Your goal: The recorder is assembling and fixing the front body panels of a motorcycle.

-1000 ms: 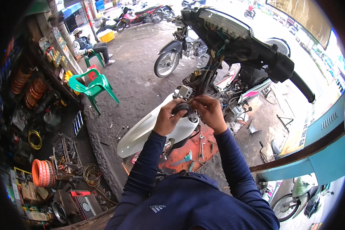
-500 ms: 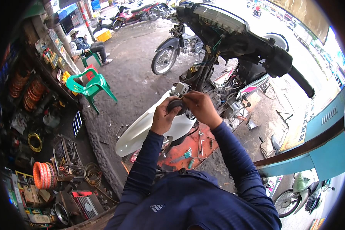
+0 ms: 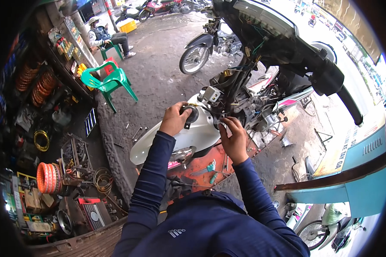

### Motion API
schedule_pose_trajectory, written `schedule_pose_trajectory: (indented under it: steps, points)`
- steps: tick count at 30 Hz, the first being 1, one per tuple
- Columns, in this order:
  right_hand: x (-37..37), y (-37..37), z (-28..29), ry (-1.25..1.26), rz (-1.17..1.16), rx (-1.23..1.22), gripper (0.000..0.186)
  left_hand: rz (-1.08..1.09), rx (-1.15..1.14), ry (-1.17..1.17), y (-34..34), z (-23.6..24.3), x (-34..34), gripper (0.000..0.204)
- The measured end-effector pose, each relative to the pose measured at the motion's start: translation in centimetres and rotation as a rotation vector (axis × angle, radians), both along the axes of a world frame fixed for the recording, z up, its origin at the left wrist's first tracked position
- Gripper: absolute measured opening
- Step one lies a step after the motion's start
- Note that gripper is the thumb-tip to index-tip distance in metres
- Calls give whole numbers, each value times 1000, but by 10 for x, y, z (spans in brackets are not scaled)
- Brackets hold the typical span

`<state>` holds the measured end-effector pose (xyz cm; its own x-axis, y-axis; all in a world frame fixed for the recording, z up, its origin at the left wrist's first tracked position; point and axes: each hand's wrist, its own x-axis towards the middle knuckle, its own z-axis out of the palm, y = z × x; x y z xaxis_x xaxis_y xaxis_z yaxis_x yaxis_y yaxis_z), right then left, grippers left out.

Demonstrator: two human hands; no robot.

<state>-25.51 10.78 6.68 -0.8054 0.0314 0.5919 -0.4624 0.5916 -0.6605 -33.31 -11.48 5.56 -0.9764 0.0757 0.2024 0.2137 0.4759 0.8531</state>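
My left hand (image 3: 174,120) is closed round a black, disc-shaped horn (image 3: 192,114) with a small metal tab at its lower edge, held above the white front mudguard (image 3: 176,137) of a partly stripped motorbike. To its right, my right hand (image 3: 234,141) has thumb and forefinger pinched together beside the bike's front column; whatever lies between the fingertips is too small to make out. Just beyond the hands sits a silver, box-shaped part (image 3: 211,94). Dark wires (image 3: 244,70) run down from the uncovered handlebar (image 3: 287,47).
Hand tools (image 3: 210,167) lie on a red mat below the bike. A green chair (image 3: 107,81) stands at far left, near a seated person (image 3: 105,36). Shelves with orange coils (image 3: 43,88) line the left. Another motorbike (image 3: 201,51) is parked beyond; a blue panel (image 3: 369,184) borders the right.
My hands have moved apart. The left keeps the horn and shifts left, while the right has left the horn and dropped lower beside the front column. The whole view has shifted slightly.
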Motion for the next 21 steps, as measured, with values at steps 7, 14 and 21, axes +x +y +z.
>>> schedule_pose_trajectory:
  steps: [7, 14, 21]
  points:
    - [0, 18, -12, 10, 55, -78, 17, 104, -326, 149, 16, 19, 15, 34]
    - [5, 27, -31, -174, 75, -111, 10, 158, -257, 122, 11, 18, 26, 31]
    - [41, 16, -113, -308, 99, -136, 18, 276, -58, 391, -30, 14, 92, 23]
